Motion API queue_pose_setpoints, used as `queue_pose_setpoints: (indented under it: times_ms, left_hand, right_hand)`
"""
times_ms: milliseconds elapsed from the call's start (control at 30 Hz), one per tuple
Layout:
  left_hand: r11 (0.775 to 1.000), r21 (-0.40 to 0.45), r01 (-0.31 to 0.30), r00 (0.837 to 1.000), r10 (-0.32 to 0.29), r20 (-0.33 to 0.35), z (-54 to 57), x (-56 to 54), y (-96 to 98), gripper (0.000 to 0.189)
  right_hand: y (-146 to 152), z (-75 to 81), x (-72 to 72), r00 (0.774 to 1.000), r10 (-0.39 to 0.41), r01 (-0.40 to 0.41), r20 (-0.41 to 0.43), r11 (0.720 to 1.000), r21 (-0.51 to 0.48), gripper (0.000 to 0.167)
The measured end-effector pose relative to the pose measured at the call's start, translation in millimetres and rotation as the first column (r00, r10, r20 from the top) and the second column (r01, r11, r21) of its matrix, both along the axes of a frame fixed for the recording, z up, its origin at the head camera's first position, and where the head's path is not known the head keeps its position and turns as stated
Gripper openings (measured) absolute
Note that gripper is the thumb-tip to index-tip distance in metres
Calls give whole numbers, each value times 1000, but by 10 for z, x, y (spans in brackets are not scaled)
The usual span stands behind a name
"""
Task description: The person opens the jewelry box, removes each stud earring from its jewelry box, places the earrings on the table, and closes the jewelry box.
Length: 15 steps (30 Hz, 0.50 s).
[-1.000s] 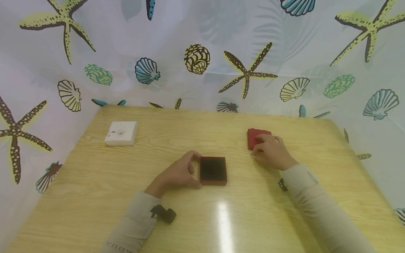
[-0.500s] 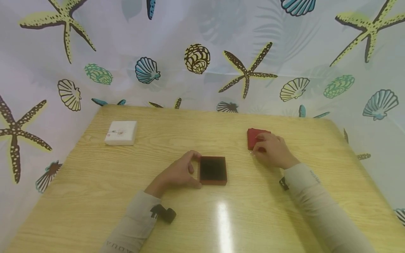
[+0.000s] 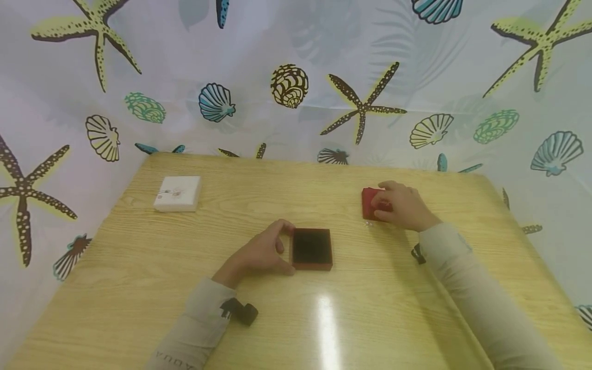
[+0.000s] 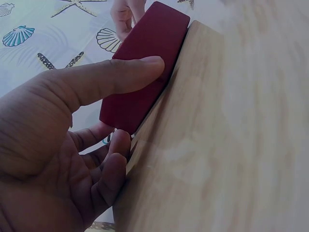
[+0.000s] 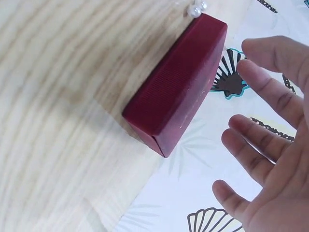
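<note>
My left hand [image 3: 263, 252] grips the near and far sides of an open red box [image 3: 312, 267] with a black interior, at mid-table. In the left wrist view the thumb lies along the red side [image 4: 152, 38] and the fingers curl at its other end. To the right lies a closed-looking red box or box lid [image 3: 368, 205]. Over its right part hovers my right hand [image 3: 407, 208]. In the right wrist view its fingers are spread and loosely bent, apart from the red piece [image 5: 178, 82], holding nothing. Small white pearl-like beads [image 5: 197, 8] lie at that piece's corner.
A white box [image 3: 178, 192] with a printed flower stands at the back left of the wooden table [image 3: 259, 190]. Behind and beside the table hangs a curtain [image 3: 250, 46] with starfish and shells. Light glares on the tabletop near the front.
My right hand has moved up and slightly right, away from the beads at the red piece's near corner, and its fingers have lifted. The left hand and open box have stayed put.
</note>
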<state>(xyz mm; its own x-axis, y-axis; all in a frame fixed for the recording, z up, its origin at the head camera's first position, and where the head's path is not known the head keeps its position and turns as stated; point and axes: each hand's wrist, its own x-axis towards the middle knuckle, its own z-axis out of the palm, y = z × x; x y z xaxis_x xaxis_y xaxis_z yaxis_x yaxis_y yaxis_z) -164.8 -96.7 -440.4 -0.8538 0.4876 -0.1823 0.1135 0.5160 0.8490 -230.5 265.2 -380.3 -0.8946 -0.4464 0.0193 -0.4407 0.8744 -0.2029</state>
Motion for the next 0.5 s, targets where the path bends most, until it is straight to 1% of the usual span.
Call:
queue_pose_setpoints:
  times_ms: [167, 300, 400, 500]
  left_hand:
    - [1000, 1, -2, 1000, 2, 3, 1, -10, -4, 90]
    - [1000, 9, -9, 1000, 8, 7, 4, -15, -4, 90]
    - [1000, 13, -13, 1000, 13, 15, 4, -16, 1, 90]
    - [1000, 12, -14, 1000, 14, 20, 4, -16, 7, 90]
  right_hand:
    - [-36, 56, -67, 999, -3, 3, 33, 1000, 13, 23]
    - [-25, 33, -171, 998, -13, 11, 63, 1000, 25, 31]
    - [-8, 18, -248, 994, -29, 26, 101, 999, 30, 39]
    - [-3, 20, -288, 989, -36, 34, 145, 999, 20, 46]
